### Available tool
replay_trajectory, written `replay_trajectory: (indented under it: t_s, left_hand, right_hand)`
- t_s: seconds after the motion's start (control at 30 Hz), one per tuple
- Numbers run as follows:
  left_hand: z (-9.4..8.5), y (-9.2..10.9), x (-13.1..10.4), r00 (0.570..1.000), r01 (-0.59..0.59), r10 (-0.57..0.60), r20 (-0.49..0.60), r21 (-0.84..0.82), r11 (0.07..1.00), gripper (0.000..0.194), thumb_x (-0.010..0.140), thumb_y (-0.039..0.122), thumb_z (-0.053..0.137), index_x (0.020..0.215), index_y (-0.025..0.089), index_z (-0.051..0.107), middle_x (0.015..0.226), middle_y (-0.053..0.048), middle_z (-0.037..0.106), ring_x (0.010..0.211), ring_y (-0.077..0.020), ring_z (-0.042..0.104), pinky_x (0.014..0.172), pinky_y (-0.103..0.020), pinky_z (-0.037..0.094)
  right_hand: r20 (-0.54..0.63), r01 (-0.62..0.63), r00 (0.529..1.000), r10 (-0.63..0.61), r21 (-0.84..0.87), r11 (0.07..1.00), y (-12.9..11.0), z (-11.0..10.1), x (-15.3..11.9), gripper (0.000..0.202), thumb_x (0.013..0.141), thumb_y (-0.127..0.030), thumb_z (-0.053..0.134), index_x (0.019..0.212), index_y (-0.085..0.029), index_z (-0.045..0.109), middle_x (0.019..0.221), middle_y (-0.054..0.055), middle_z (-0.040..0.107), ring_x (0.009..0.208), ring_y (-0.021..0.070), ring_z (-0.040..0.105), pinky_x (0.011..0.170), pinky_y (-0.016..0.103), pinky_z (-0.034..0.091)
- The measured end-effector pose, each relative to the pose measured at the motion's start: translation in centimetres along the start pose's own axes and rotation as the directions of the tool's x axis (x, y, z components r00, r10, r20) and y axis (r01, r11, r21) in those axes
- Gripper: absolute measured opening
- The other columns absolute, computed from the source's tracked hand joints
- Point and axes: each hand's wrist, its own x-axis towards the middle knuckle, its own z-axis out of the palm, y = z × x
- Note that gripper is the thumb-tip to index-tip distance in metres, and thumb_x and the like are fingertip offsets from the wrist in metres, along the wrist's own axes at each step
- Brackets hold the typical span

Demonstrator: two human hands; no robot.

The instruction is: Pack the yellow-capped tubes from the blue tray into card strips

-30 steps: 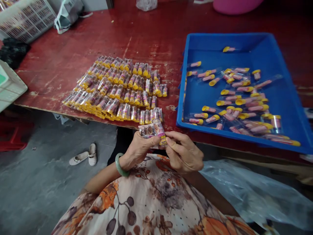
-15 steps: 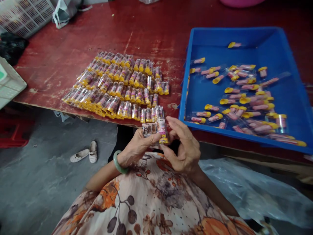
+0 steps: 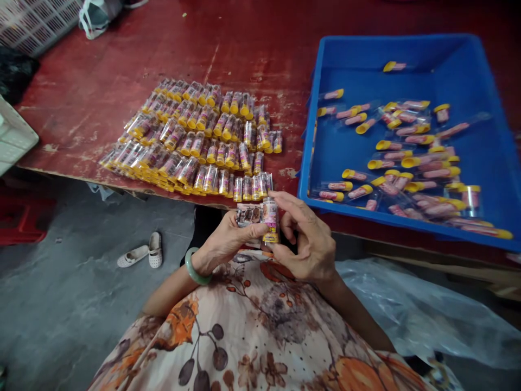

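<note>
My left hand, with a green bangle at the wrist, is closed on a small stack of printed labels or cards. Its thumb also presses against a small clear tube with a yellow cap, which stands upright with the cap down. My right hand holds the same tube from the right, forefinger at its top end and thumb near the cap. Just beyond my hands, many similar labelled tubes lie in stacked rows on the red table.
On the right, a blue tray contains loose yellow-capped tubes with pink contents. Pale crates stand at the left. White clogs lie on the floor, and clear plastic sheeting hangs below the table at right.
My right forefinger and thumb have closed in onto the ends of the tube. The left hand keeps its hold. The view has shifted slightly.
</note>
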Motion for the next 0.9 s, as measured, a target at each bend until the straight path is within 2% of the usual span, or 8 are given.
replay_trajectory:
  t_s: [0.37, 0.53, 0.6, 0.67, 0.7, 0.77, 0.83, 0.9]
  left_hand:
    - [0.0, 0.1, 0.0, 0.999, 0.047, -0.046, 0.014, -0.022, 0.999, 0.037, 0.062, 0.043, 0.089, 0.080, 0.014, 0.075, 0.072, -0.004, 0.070, 0.063, -0.0155, 0.064, 0.068, -0.030, 0.053]
    - [-0.5, 1.2, -0.7, 0.998, 0.063, -0.062, -0.032, 0.037, 0.997, 0.045, 0.061, 0.049, 0.088, 0.084, 0.013, 0.073, 0.074, -0.006, 0.070, 0.057, -0.0145, 0.063, 0.059, -0.028, 0.053]
    - [-1.7, 3.1, -1.5, 0.993, 0.032, -0.017, -0.114, 0.127, 0.991, 0.043, 0.066, 0.050, 0.085, 0.082, 0.013, 0.072, 0.070, -0.005, 0.068, 0.051, -0.0130, 0.060, 0.051, -0.025, 0.049]
    - [-3.6, 6.3, -2.5, 0.962, -0.054, 0.122, -0.244, 0.268, 0.962, 0.040, 0.068, 0.051, 0.083, 0.081, 0.014, 0.071, 0.064, -0.004, 0.066, 0.046, -0.0116, 0.056, 0.045, -0.023, 0.043]
    - [-4.7, 8.3, -3.0, 0.924, -0.113, 0.233, -0.303, 0.367, 0.923, 0.040, 0.069, 0.051, 0.082, 0.081, 0.015, 0.071, 0.062, -0.003, 0.064, 0.046, -0.0110, 0.055, 0.044, -0.023, 0.040]
    - [-7.2, 12.8, -3.6, 0.796, -0.205, 0.489, -0.358, 0.601, 0.773, 0.036, 0.069, 0.047, 0.083, 0.080, 0.015, 0.070, 0.062, -0.002, 0.063, 0.048, -0.0103, 0.052, 0.046, -0.023, 0.038]
    - [-9.9, 17.2, -3.2, 0.686, -0.113, 0.640, -0.346, 0.818, 0.564, 0.033, 0.065, 0.040, 0.086, 0.071, 0.014, 0.067, 0.059, -0.001, 0.060, 0.051, -0.0109, 0.050, 0.051, -0.024, 0.039]
    - [-12.1, 20.9, -1.8, 0.648, 0.158, 0.656, -0.387, 0.911, 0.382, 0.033, 0.064, 0.036, 0.085, 0.059, 0.013, 0.061, 0.051, -0.002, 0.054, 0.051, -0.0124, 0.048, 0.053, -0.026, 0.036]
  right_hand:
    - [-0.016, -0.009, 1.000, 0.009, -0.021, 1.000, 0.0, 0.4, -0.4, 0.071, 0.072, -0.007, 0.059, 0.141, -0.025, 0.051, 0.141, 0.013, 0.055, 0.055, 0.0070, 0.040, 0.048, 0.026, 0.044]
    - [0.057, -0.012, 0.998, 0.012, -0.004, 1.000, 0.2, -0.1, -0.6, 0.077, 0.077, -0.009, 0.069, 0.148, -0.025, 0.044, 0.148, 0.016, 0.049, 0.068, 0.0114, 0.052, 0.055, 0.030, 0.052]
    - [0.063, -0.025, 0.998, 0.024, 0.016, 1.000, 0.4, -0.6, -0.8, 0.077, 0.078, -0.012, 0.072, 0.148, -0.028, 0.044, 0.150, 0.016, 0.046, 0.073, 0.0131, 0.055, 0.055, 0.030, 0.053]
    - [0.030, -0.043, 0.999, 0.043, 0.025, 0.999, 0.8, -1.3, -1.1, 0.070, 0.079, -0.013, 0.073, 0.143, -0.030, 0.049, 0.148, 0.014, 0.049, 0.072, 0.0129, 0.055, 0.053, 0.030, 0.053]
    - [0.008, -0.053, 0.999, 0.052, 0.032, 0.998, 1.1, -1.6, -1.3, 0.066, 0.079, -0.013, 0.073, 0.140, -0.030, 0.053, 0.145, 0.013, 0.052, 0.070, 0.0128, 0.055, 0.052, 0.030, 0.052]
    - [-0.014, -0.063, 0.998, 0.064, 0.048, 0.997, 1.9, -2.1, -1.8, 0.057, 0.080, -0.013, 0.073, 0.132, -0.030, 0.060, 0.138, 0.012, 0.058, 0.068, 0.0131, 0.055, 0.049, 0.030, 0.051]
    - [-0.004, -0.064, 0.998, 0.065, 0.062, 0.996, 2.9, -2.4, -2.3, 0.050, 0.079, -0.014, 0.074, 0.125, -0.029, 0.065, 0.133, 0.012, 0.061, 0.066, 0.0134, 0.056, 0.047, 0.031, 0.050]
    - [0.011, -0.063, 0.998, 0.062, 0.067, 0.996, 3.7, -2.5, -2.5, 0.045, 0.079, -0.016, 0.075, 0.121, -0.029, 0.067, 0.131, 0.011, 0.063, 0.070, 0.0157, 0.061, 0.048, 0.031, 0.052]
